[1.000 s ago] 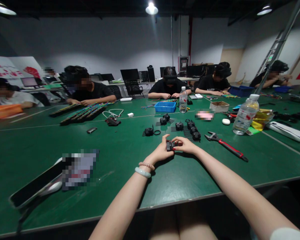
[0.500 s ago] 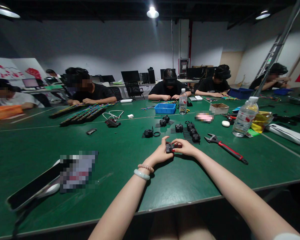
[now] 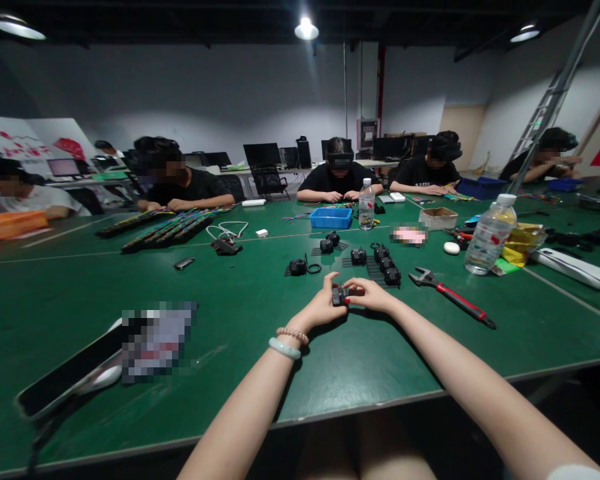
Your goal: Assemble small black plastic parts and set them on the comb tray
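Observation:
A small black plastic part (image 3: pixel 339 297) is held low over the green table (image 3: pixel 220 347). My left hand (image 3: pixel 323 305) is closed around it from the left, with the index finger raised. From the right, the fingertips of my right hand (image 3: pixel 373 295) pinch at the same part; its finer details are too small to make out. Just beyond my hands lie several similar black parts with thin prongs, among them one (image 3: pixel 297 267) beside a black ring (image 3: pixel 314 269) and a group (image 3: pixel 386 265) further right.
To the right lie an adjustable wrench (image 3: pixel 453 298) and a large water bottle (image 3: pixel 491 233). A blue tray (image 3: pixel 331 217) and a smaller bottle (image 3: pixel 367 204) stand further back. At left are a phone (image 3: pixel 75 370) and bundled wires (image 3: pixel 173 229). People sit across the table.
My hands stay in nearly the same place around the black part. The fingers of my right hand have shifted slightly; the view has moved a little.

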The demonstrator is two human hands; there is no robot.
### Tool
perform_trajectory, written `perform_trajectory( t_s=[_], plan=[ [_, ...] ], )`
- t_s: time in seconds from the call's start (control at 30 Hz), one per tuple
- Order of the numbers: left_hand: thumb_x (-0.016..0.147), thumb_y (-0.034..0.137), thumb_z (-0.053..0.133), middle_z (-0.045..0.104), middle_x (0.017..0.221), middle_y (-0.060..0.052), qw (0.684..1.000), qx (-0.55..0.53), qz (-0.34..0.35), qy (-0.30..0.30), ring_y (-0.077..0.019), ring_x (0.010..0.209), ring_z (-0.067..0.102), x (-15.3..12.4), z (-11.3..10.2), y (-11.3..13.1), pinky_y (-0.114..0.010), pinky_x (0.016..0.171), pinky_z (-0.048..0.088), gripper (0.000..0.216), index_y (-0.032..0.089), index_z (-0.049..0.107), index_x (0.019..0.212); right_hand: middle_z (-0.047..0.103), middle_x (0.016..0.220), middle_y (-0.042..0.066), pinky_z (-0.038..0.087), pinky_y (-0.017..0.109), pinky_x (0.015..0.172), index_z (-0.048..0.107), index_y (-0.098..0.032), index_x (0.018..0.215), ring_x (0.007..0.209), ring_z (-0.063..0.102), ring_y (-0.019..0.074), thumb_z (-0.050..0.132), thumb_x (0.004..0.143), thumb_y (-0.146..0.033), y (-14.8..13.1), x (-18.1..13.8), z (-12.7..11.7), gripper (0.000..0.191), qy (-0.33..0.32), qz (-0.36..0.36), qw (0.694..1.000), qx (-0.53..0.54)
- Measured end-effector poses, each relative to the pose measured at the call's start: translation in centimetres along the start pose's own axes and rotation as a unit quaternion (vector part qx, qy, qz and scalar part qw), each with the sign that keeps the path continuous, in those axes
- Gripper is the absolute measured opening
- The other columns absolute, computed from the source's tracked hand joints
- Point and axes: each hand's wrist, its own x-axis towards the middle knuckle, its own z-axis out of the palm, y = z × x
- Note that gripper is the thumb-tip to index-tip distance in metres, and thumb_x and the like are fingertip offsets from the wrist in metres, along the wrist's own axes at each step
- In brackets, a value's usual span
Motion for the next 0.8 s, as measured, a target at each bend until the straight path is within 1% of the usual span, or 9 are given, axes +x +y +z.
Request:
perform_trajectory(
  t_s=[0.23,0.8],
  plan=[
    [0.061,0.013,0.053,0.047,0.102,-0.007,1.000,-0.003,-0.005,-0.004,-0.0109,0.072,0.051,-0.05,-0.07,0.21,-0.025,0.064,0.043,0.080,0.019,0.009,0.127,0.056,0.083,0.001,0.039,0.022,0.060,0.055,-0.018,0.101,0.066,0.049,0.0099,0.060,0.070,-0.034,-0.18,-0.06,-0.05,0.035,-0.004,0.005,1.000,0.003],
    [0.061,0.015,0.056,0.047,0.103,-0.008,1.000,0.021,-0.014,0.002,-0.0130,0.077,0.052,-0.29,-0.16,0.44,-0.030,0.073,0.043,0.080,0.018,0.012,0.127,0.059,0.082,0.002,0.042,0.026,0.065,0.058,-0.018,0.099,0.069,0.053,0.0126,0.059,0.070,-0.032,-0.80,-0.25,-0.05,0.033,0.001,0.010,1.000,0.004]
  ],
)
